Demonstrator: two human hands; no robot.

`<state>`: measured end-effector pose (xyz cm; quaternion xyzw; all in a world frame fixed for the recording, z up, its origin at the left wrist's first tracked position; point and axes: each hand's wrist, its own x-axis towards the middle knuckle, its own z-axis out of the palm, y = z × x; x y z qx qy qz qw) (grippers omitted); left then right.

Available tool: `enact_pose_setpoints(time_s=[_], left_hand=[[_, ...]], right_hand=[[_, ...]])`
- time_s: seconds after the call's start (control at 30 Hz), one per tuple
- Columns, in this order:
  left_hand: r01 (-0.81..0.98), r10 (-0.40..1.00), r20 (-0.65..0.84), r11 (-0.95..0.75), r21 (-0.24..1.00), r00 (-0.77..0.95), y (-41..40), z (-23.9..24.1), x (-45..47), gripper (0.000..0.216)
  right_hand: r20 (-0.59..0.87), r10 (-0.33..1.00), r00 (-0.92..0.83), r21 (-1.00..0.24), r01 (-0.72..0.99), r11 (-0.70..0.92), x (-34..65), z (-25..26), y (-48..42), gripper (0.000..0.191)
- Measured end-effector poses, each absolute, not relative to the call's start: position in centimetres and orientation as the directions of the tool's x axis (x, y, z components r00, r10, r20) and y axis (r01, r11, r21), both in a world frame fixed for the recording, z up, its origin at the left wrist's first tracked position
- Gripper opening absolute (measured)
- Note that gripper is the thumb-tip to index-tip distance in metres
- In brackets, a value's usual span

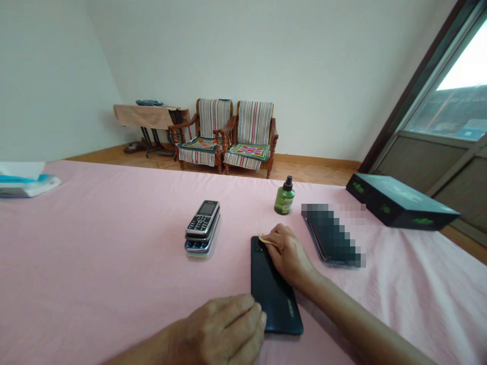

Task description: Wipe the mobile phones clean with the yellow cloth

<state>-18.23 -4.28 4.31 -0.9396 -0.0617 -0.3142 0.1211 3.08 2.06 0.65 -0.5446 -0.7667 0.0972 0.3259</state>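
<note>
The head view shows a black phone (271, 291) lying flat on a pink sheet (95, 238), back upward, camera end pointing away from the person and lettering near the closer end. The right hand (287, 253) reaches over the phone's right side, its fingers curled and closed on a small yellowish cloth (268, 242) at the far end, beside the camera lenses. The left hand (232, 327) is at the near left edge, fingers together and bent, fingertips against the phone; the thumb is hidden, so whether they grip it or only steady it cannot be told. A stack of phones (203, 219) stands to the left, a green bottle (283, 200) just beyond the right hand, and a dark, partly pixelated item (329, 238) to the right of that hand. The phone is probably light for its size, stiff and thin, with a smooth back that may slip under fingertips and could slide on the loose sheet if pushed. Its lenses and the screen beneath look like the fragile parts. The safest hold would likely be by the two long edges around the middle, keeping fingers clear of the lenses and pressure low.
</note>
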Motion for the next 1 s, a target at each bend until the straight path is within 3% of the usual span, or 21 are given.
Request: enact_pose_setpoints(time_s=[0.13,0.33,0.7,0.87,1.0], left_hand=[[0.207,0.04,0.604,-0.956,-0.209,0.796,-4.3,4.1,-18.4,0.021],[0.241,0.068,0.631,-0.951,-0.193,0.773,-4.3,4.1,-18.2,0.038],[0.207,0.06,0.6,-0.962,-0.179,0.797,-3.7,4.4,-18.6,0.026],[0.249,0.085,0.646,-0.954,-0.167,0.758,-3.8,4.7,-18.6,0.026],[0.252,0.091,0.659,-0.956,-0.153,0.746,-4.0,4.9,-18.6,0.031]], right_hand=[[0.385,0.898,-0.213,-0.552,0.727,0.409,3.2,1.0,0.0,0.021],[0.358,0.907,-0.221,-0.619,0.671,0.408,2.8,1.9,-2.7,0.023],[0.325,0.927,-0.187,-0.496,0.801,0.336,3.5,1.3,2.7,0.024],[0.321,0.922,-0.214,-0.513,0.78,0.36,3.7,1.5,2.7,0.022],[0.337,0.914,-0.225,-0.593,0.703,0.392,3.4,2.4,0.1,0.022]])
